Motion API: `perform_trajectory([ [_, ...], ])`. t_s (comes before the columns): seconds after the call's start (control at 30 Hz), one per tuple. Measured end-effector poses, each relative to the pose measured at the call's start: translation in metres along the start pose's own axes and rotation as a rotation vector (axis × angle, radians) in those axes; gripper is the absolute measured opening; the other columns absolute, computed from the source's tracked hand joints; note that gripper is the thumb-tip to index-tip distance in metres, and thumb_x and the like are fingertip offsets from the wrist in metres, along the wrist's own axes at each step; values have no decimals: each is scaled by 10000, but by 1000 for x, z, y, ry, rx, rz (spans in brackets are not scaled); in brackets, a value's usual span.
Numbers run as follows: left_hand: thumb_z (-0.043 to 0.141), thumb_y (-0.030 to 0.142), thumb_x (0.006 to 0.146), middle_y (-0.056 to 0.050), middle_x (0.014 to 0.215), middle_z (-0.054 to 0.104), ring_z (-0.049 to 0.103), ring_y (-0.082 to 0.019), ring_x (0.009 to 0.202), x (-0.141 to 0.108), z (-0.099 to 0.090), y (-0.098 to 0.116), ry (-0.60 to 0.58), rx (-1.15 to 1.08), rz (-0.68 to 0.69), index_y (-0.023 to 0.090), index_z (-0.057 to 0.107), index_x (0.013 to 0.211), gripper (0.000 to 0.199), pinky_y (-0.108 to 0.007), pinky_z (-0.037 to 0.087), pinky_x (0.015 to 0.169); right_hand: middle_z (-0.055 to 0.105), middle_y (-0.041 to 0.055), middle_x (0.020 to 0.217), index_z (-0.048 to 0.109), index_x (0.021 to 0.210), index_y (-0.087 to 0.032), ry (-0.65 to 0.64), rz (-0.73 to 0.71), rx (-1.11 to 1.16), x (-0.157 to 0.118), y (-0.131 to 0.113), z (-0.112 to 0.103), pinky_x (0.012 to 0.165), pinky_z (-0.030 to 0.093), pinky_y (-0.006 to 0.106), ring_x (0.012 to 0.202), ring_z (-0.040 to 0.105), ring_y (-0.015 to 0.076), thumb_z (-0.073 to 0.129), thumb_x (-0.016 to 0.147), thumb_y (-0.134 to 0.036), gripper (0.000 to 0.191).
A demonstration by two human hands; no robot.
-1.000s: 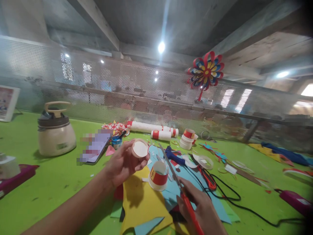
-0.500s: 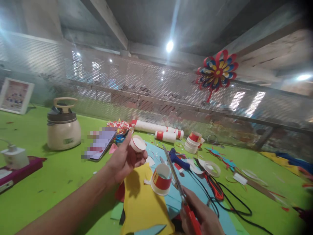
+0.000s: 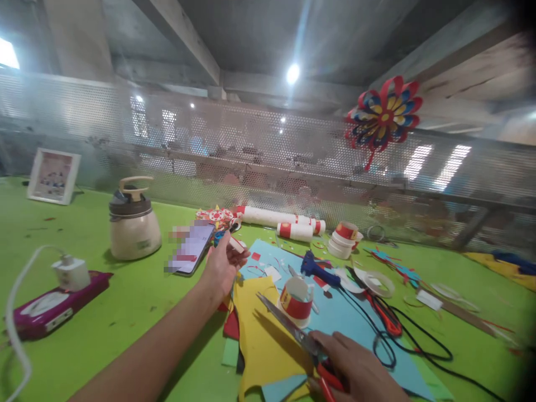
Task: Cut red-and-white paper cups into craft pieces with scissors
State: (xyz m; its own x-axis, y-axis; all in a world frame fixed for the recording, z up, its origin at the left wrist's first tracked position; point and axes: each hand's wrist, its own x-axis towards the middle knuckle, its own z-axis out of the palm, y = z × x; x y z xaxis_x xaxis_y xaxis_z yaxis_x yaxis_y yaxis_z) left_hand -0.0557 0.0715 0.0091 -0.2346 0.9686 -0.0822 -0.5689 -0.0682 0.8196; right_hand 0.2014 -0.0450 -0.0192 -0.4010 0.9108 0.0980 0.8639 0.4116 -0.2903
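My left hand (image 3: 224,265) holds a small white cup piece with a red edge (image 3: 237,244), tilted, near the phone. In my right hand (image 3: 352,365) are red-handled scissors (image 3: 288,324), their blades pointing up and left over the yellow sheet (image 3: 262,340). Just behind the blades stands a cut red and white paper cup (image 3: 296,304) on the blue sheet (image 3: 335,312). The blue glue gun (image 3: 320,271) lies behind that cup, its black cord running to the right.
A phone (image 3: 195,251), a beige kettle (image 3: 134,229) and a purple power strip (image 3: 62,307) are on the left. White paper rolls (image 3: 272,216), stacked cups (image 3: 341,243), a tape ring (image 3: 379,283) and a red cutter (image 3: 387,318) lie behind and right.
My left hand has turned the white cup piece, so it now shows more edge-on. The scissors have swung left and down over the yellow sheet. The whole view has shifted slightly left.
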Motion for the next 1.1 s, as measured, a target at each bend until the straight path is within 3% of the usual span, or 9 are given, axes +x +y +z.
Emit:
perform_trajectory([
  [0.1, 605, 444, 729, -50, 692, 636, 618, -155, 631, 3, -1, -10, -14, 78, 40, 149, 561, 760, 299, -251, 473, 587, 640, 100, 995, 563, 1221, -245, -76, 50, -32, -1, -3, -18, 808, 474, 360, 933, 604, 257, 531, 835, -294, 390],
  [0.2, 705, 378, 635, -20, 759, 640, 599, -150, 654, 2, -1, -17, -18, 221, 144, 174, 598, 887, 342, -248, 457, 593, 631, 77, 977, 573, 1173, -272, -130, -32, -63, 4, 4, -33, 779, 456, 341, 912, 592, 251, 549, 820, -290, 354],
  [0.33, 793, 274, 516, -54, 878, 664, 607, -211, 817, -3, 2, -19, -72, 430, 285, 168, 637, 976, 498, -290, 462, 701, 644, 87, 1008, 596, 1136, -250, -135, -126, -116, 16, 19, -43, 785, 432, 329, 930, 591, 258, 562, 813, -317, 331],
  [0.47, 778, 302, 563, -98, 1028, 650, 614, -256, 905, -9, 5, -22, -175, 554, 354, 169, 590, 1116, 599, -345, 482, 746, 660, 85, 1042, 608, 1131, -248, -124, -159, -131, 25, 31, -46, 776, 421, 309, 965, 587, 262, 576, 803, -317, 337],
  [0.67, 755, 329, 613, -103, 963, 669, 636, -260, 862, -12, 6, -33, -271, 648, 374, 161, 553, 1115, 567, -363, 499, 730, 688, 85, 1012, 631, 1106, -222, -142, -201, -134, 41, 37, -43, 739, 409, 285, 925, 606, 247, 569, 791, -224, 322],
  [0.93, 731, 401, 641, -106, 1035, 645, 612, -262, 932, -14, 6, -27, -230, 656, 392, 163, 576, 1042, 491, -358, 486, 753, 716, 67, 903, 646, 1102, -219, -205, -280, -90, 51, 36, -51, 609, 407, 255, 788, 635, 225, 630, 775, -450, 401],
  [1.1, 716, 413, 659, -115, 1039, 634, 613, -248, 884, -14, 7, -25, -227, 641, 388, 150, 575, 1040, 484, -355, 482, 732, 706, 57, 927, 643, 1105, -197, -209, -261, -118, 57, 47, -55, 653, 456, 283, 799, 639, 210, 659, 778, -420, 396],
])
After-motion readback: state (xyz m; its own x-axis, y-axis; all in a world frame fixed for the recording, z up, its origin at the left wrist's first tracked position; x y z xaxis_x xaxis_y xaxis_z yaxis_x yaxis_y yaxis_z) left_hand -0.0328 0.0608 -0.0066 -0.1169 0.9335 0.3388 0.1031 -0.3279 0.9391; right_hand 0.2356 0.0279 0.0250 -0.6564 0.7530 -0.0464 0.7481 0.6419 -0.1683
